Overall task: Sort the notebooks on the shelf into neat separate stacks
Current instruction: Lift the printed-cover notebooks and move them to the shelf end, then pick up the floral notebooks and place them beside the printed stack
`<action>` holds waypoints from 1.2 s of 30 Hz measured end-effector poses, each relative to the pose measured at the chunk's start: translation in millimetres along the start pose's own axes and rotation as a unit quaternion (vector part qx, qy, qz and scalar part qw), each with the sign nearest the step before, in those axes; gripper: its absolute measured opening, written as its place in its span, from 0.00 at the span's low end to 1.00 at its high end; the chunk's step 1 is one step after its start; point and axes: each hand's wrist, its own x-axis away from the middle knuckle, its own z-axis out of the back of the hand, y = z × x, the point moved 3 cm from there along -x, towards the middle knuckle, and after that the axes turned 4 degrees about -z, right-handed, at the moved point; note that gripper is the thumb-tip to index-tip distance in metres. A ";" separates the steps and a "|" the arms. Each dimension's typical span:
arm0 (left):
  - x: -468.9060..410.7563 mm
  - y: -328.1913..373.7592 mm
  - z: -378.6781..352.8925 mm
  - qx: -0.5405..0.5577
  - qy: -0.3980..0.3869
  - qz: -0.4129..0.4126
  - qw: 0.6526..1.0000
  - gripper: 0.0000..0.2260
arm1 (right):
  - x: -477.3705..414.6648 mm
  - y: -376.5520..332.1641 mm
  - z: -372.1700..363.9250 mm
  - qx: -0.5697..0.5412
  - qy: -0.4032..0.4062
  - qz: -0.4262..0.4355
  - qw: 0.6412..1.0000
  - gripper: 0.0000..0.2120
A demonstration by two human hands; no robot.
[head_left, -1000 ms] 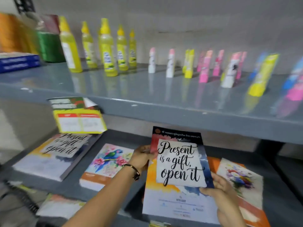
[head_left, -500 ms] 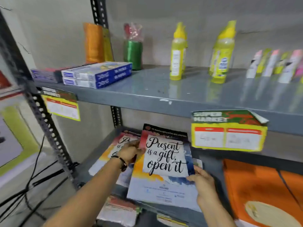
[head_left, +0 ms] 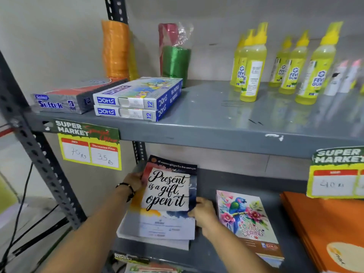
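Holding the "Present is a gift" notebook (head_left: 167, 194) by both side edges, left hand (head_left: 136, 181) and right hand (head_left: 202, 212) closed on it, atop its matching stack (head_left: 153, 236) on the grey lower shelf (head_left: 232, 182). Parrot notebooks (head_left: 246, 217) and orange ones (head_left: 323, 229) look sorted already, so probably nearly done. Glue bottles (head_left: 252, 69) sit on the shelf above.

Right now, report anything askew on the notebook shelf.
The top "Present is a gift" notebook, held by the left hand and right hand, sits offset on the stack beneath, whose edges stick out. Nothing looks damaged.
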 end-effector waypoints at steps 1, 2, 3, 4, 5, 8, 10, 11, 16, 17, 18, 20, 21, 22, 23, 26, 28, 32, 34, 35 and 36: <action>-5.7 -5.9 -1.9 -0.001 -0.007 0.007 1.000 0.13 | -2.7 3.4 -4.6 0.016 0.000 0.005 1.000 0.16; -9.0 -9.4 -3.6 -0.003 -0.013 0.012 1.000 0.12 | -3.8 6.6 -8.7 0.032 0.004 0.008 0.999 0.16; -13.8 -14.0 -5.6 0.007 -0.019 0.016 1.000 0.12 | -4.7 9.5 -11.2 0.042 0.006 0.014 0.999 0.16; -16.5 -17.1 -7.7 0.019 -0.026 0.010 0.999 0.12 | -3.1 10.8 -12.6 0.049 0.008 0.019 0.999 0.17; -18.4 -19.3 -8.9 0.032 -0.027 0.010 0.999 0.12 | -2.2 12.1 -12.4 0.057 0.012 0.023 0.998 0.16; -22.7 -23.3 -13.3 0.052 -0.017 0.013 0.998 0.10 | -1.4 12.7 -9.5 0.079 0.023 0.037 0.996 0.15; -26.1 -27.5 -15.8 0.055 -0.016 0.028 0.998 0.09 | 0.1 13.9 -7.9 0.094 0.028 0.041 0.994 0.15; -26.9 -29.0 -16.5 0.048 -0.013 0.037 0.998 0.08 | 0.9 14.4 -6.6 0.106 0.027 0.048 0.993 0.13; -31.9 -30.2 -17.1 -0.099 0.011 0.068 0.993 0.14 | 7.8 10.8 4.7 0.148 -0.006 0.067 0.987 0.17; -31.0 -27.5 -15.4 -0.130 0.023 0.071 0.989 0.16 | 8.2 8.3 8.5 0.146 -0.007 0.074 0.986 0.18; -25.8 -19.0 -15.4 -0.147 0.041 0.076 0.985 0.16 | 9.2 3.5 16.5 0.137 0.002 0.097 0.986 0.18; -16.2 -1.4 -15.8 -0.166 0.092 0.063 0.980 0.16 | 13.0 -10.1 34.3 0.119 0.032 0.155 0.980 0.13; -13.5 14.3 -21.1 -0.158 0.107 0.033 0.981 0.16 | 15.8 -18.8 48.9 0.115 0.050 0.183 0.975 0.11; -10.8 30.7 -27.1 -0.151 0.114 -0.013 0.982 0.15 | 15.9 -25.7 61.9 0.107 0.067 0.216 0.968 0.11; -8.4 50.7 -35.6 -0.126 0.116 -0.063 0.983 0.14 | 18.3 -33.1 78.4 0.111 0.088 0.235 0.962 0.11; 16.0 122.3 -69.0 -0.019 0.122 -0.214 0.969 0.09 | 27.3 -44.0 133.8 0.129 0.176 0.320 0.922 0.08; 37.7 167.5 -104.6 0.027 0.091 -0.269 0.958 0.09 | 30.0 -41.4 182.5 0.155 0.242 0.358 0.888 0.05; 79.4 246.8 -193.1 0.151 -0.085 -0.217 0.961 0.14 | 47.7 -35.9 289.3 0.172 0.271 0.318 0.892 0.05; 90.3 301.0 -246.1 0.155 -0.094 -0.269 0.946 0.13 | 60.2 -28.0 356.1 0.201 0.317 0.323 0.869 0.06; 94.2 327.1 -266.6 0.163 -0.079 -0.275 0.944 0.10 | 61.0 -22.1 386.3 0.206 0.339 0.305 0.866 0.07; 106.4 355.5 -288.6 0.183 -0.076 -0.282 0.939 0.07 | 66.7 -17.9 417.7 0.210 0.355 0.286 0.865 0.08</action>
